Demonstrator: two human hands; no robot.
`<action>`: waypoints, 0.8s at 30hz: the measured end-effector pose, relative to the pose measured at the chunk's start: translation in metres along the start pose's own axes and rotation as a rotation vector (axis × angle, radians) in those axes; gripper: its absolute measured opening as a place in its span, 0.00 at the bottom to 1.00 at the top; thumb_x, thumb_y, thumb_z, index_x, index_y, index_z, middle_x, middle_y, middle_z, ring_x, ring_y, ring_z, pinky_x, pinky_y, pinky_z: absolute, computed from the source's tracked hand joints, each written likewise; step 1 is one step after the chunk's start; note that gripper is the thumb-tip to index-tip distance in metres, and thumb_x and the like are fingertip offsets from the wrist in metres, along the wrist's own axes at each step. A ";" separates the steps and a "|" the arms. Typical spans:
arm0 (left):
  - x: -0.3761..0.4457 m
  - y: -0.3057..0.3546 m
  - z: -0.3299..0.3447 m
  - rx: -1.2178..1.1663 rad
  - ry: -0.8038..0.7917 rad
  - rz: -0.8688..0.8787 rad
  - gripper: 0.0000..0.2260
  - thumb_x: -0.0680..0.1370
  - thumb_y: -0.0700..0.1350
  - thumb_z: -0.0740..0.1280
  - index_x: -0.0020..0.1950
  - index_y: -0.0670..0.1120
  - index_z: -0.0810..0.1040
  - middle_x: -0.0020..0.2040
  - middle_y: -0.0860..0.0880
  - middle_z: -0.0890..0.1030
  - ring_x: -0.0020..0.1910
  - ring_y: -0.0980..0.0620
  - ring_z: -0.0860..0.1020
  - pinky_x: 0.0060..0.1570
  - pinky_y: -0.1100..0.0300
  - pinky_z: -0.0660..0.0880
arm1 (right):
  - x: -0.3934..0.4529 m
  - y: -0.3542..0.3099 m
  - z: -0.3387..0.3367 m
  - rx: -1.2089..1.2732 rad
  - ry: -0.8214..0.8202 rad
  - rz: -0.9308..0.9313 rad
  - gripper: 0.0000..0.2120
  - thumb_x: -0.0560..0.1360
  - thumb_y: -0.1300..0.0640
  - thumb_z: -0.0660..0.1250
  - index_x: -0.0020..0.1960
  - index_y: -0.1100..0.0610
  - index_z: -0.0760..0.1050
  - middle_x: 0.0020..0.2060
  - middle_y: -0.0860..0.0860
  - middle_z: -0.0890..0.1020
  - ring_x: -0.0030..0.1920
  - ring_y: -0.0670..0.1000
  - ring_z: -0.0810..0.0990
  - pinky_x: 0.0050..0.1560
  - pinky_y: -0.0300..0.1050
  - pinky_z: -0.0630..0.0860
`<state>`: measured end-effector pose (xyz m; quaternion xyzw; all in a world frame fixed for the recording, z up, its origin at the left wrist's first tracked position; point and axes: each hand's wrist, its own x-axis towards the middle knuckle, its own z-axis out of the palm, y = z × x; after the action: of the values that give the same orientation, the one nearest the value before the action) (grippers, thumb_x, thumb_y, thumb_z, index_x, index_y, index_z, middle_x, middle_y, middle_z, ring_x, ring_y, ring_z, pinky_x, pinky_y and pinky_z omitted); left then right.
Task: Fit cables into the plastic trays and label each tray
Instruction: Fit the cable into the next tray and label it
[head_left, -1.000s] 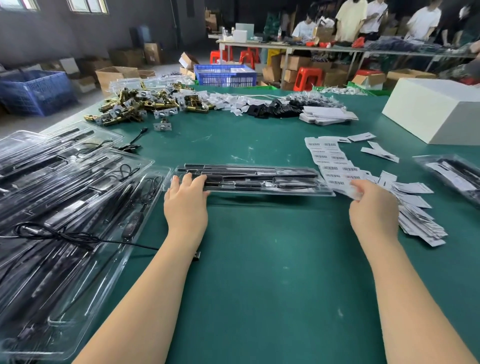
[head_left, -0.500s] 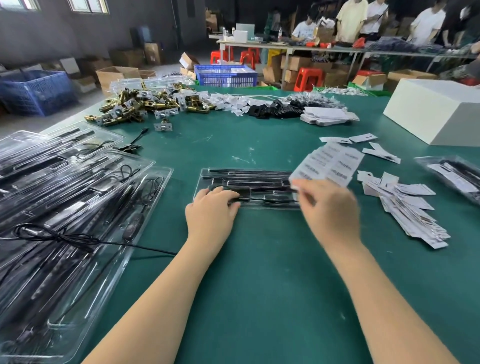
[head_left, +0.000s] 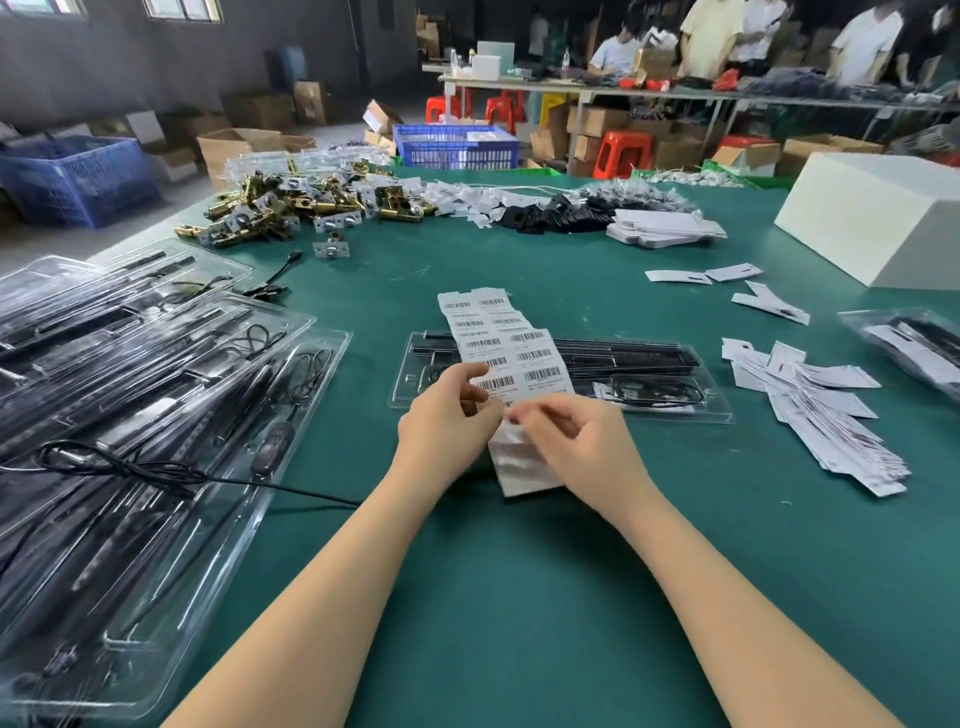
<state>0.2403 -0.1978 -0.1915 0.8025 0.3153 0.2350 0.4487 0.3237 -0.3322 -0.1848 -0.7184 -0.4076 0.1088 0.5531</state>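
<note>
Both hands hold the label sheet (head_left: 498, 364) above the green surface (head_left: 519, 597), directly over the near-left part of the clear plastic tray (head_left: 675, 410). The left hand (head_left: 447, 421) grips the sheet's left edge, thumb on top and fingers curled beneath. The right hand (head_left: 582, 447) has its fingers pinched together at the sheet's lower right portion, apparently on one label; motion blur there prevents confirming whether a label is already lifted.

The tray lies just beyond the hands, its long axis running left to right across the view, with a coiled cable (head_left: 649, 389) and black parts seated in it. The sheet's long axis runs away from the person, crossing the tray at roughly a right angle.

Judgement: the current step is peeling a label. The right hand is nearer the uncovered right half of the tray, so a short forward and rightward reach should place the label there.

Filled trays (head_left: 130, 415) are stacked at left; spent label backings (head_left: 831, 421) lie at right.
</note>
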 end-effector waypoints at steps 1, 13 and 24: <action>-0.002 -0.001 0.000 0.084 0.034 0.034 0.18 0.75 0.50 0.68 0.64 0.55 0.73 0.50 0.56 0.78 0.53 0.53 0.77 0.59 0.52 0.72 | 0.002 0.002 -0.001 -0.004 0.105 0.031 0.05 0.76 0.57 0.69 0.48 0.51 0.83 0.42 0.45 0.85 0.44 0.47 0.82 0.46 0.40 0.78; -0.009 0.004 0.003 0.013 0.025 0.026 0.18 0.74 0.49 0.69 0.64 0.57 0.74 0.44 0.60 0.80 0.44 0.59 0.79 0.44 0.62 0.74 | 0.012 0.018 -0.023 0.103 0.253 0.425 0.20 0.71 0.60 0.74 0.58 0.47 0.71 0.45 0.47 0.82 0.46 0.44 0.80 0.42 0.41 0.76; -0.004 0.006 0.000 -0.430 0.114 0.027 0.13 0.76 0.37 0.68 0.52 0.55 0.79 0.49 0.54 0.83 0.45 0.59 0.81 0.50 0.63 0.75 | 0.015 0.012 -0.021 0.552 0.146 0.518 0.05 0.75 0.56 0.72 0.50 0.55 0.80 0.46 0.51 0.86 0.45 0.51 0.84 0.54 0.55 0.80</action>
<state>0.2391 -0.2032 -0.1871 0.6778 0.2722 0.3478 0.5878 0.3517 -0.3370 -0.1839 -0.6277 -0.1275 0.2991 0.7073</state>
